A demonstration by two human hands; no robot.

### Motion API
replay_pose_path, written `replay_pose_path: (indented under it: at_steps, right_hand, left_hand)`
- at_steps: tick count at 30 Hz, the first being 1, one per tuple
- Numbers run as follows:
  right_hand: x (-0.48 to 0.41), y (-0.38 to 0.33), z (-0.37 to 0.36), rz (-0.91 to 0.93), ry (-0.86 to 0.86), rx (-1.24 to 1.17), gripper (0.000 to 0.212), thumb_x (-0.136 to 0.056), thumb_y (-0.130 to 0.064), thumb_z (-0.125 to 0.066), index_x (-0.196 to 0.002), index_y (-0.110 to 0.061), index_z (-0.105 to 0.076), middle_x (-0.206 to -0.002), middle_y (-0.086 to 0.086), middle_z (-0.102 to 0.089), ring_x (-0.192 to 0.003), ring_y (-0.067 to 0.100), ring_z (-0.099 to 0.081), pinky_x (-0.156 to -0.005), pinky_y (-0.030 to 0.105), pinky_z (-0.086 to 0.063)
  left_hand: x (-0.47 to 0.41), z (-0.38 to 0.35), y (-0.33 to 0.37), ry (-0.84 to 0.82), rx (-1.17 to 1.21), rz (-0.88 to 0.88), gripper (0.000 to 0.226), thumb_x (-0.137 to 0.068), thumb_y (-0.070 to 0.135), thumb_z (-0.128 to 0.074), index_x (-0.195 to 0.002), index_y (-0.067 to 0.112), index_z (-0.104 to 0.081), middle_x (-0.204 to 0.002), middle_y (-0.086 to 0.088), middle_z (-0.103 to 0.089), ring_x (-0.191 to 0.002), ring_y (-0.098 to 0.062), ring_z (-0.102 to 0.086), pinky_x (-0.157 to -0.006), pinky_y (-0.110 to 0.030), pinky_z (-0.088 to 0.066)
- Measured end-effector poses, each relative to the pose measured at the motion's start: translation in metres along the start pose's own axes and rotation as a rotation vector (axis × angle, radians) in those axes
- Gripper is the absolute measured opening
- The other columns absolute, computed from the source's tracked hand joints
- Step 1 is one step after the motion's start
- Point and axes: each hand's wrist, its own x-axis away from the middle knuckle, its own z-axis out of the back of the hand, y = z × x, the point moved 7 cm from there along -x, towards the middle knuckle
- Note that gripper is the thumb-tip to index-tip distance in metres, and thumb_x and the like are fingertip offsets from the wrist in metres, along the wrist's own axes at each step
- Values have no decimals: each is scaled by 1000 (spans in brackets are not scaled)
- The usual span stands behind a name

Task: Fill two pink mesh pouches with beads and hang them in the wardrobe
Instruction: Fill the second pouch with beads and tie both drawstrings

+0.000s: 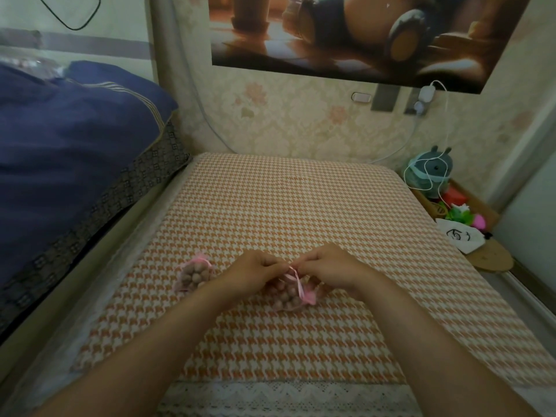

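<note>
— Small bedroom, floral wallpaper, orange-and-white houndstooth padded surface (285, 206) beside a bed with navy bedding (69, 139). On the cloth?

— Two pink mesh drawstring pouches. First filled pink mesh pouch (195, 275), packed with round tan beads and cinched at its neck, lying just left of the left wrist, untouched. Second pink mesh pouch (293, 294), likewise full of beads, resting on the cloth directly beneath and between both hands.

— Hands?

— Left hand (255, 270) and right hand (328, 269) knuckle to knuckle above the second pouch, fingertips of each pinched closed on the thin pink ribbon drawstring (296, 279) at the pouch mouth. Ribbon trailing down toward the camera over the beads.

— Relation deciding the next move?

— Pouch mouth up under the fingertips, body toward the wearer; ribbon ends lying left and right, one per hand, equally near. Likely mid-tying or drawing shut, by the look of it.

— Progress?

— Filling apparently done for both; hanging not yet done. No wardrobe in view.
</note>
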Motion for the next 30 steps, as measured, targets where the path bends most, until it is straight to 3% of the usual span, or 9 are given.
replay_pose_path:
  at_steps: [3, 6, 8, 12, 15, 17, 23, 26, 30]
  right_hand:
    - [2, -3, -5, -3, -34, -24, 17, -85, -24, -76, -95, -10, -80, -88, 11, -78, -67, 14, -68, -58, 30, -57]
    - [-1, 1, -4, -16, 5, 3, 13, -82, -13, -80, -94, -9, -79, -75, 8, -75, -62, 12, -68, -62, 36, -62]
    - [-2, 4, -4, -42, 28, -20, 11, -83, -9, -79, -94, -7, -79, -73, 9, -74, -57, 11, -67, -57, 32, -60]
    - [-4, 13, -6, -136, 73, -187, 7, -87, -9, -75, -91, -3, -75, -76, 11, -73, -55, 15, -67, -57, 34, -61]
    - [-7, 20, -11, -224, 80, -392, 8, -90, -4, -71, -94, 2, -68, -76, 16, -70, -57, 21, -66, -58, 38, -61]
    - [-9, 24, -15, -269, 64, -497, 7, -91, -5, -69, -89, 1, -65, -69, 14, -70, -56, 21, -66, -61, 39, -62]
    - [-18, 35, -27, -364, 87, -667, 15, -98, -8, -59, -86, -1, -62, -70, 9, -61, -54, 15, -60, -45, 28, -58]
    - [-19, 38, -26, -348, 138, -681, 15, -97, -6, -61, -83, -1, -63, -70, 9, -61, -56, 16, -59, -47, 30, -58]
    - [-16, 31, -19, -246, 230, -569, 10, -91, -6, -69, -81, -4, -67, -71, 11, -65, -48, 17, -62, -48, 33, -60]
  left_hand:
    - [1, 2, 5, 46, -138, -54, 17, -91, 20, -66, -87, 10, -79, -71, -10, -73, -59, -4, -60, -56, -14, -45]
    - [-1, 3, 7, 87, -140, -49, 19, -88, 23, -70, -81, 7, -79, -66, -8, -72, -56, -6, -61, -57, -21, -48]
    - [-1, 4, 8, 106, -175, -46, 21, -86, 29, -71, -80, 10, -80, -62, -1, -73, -56, -7, -66, -60, -25, -53]
    - [12, 2, 17, 36, -422, -86, 26, -78, 48, -74, -89, 24, -78, -76, 7, -76, -70, -2, -70, -70, -22, -57]
    - [24, 0, 18, -22, -525, -69, 54, -57, 52, -87, -104, 29, -71, -82, 14, -72, -76, 5, -67, -75, -19, -57]
    - [24, 0, 15, 5, -590, -83, 60, -53, 47, -91, -105, 30, -68, -81, 17, -68, -74, 6, -65, -73, -18, -56]
    - [13, 17, 11, 241, -556, -111, 32, -73, 34, -81, -100, 20, -74, -88, 13, -69, -78, 0, -63, -69, -9, -45]
    - [7, 31, 4, 336, -566, -75, 22, -79, 29, -77, -99, 19, -76, -89, 9, -72, -80, -2, -61, -75, -16, -46]
    - [0, 39, -5, 398, -551, -40, 15, -83, 33, -73, -86, 19, -78, -75, 6, -75, -71, -8, -68, -76, -30, -56]
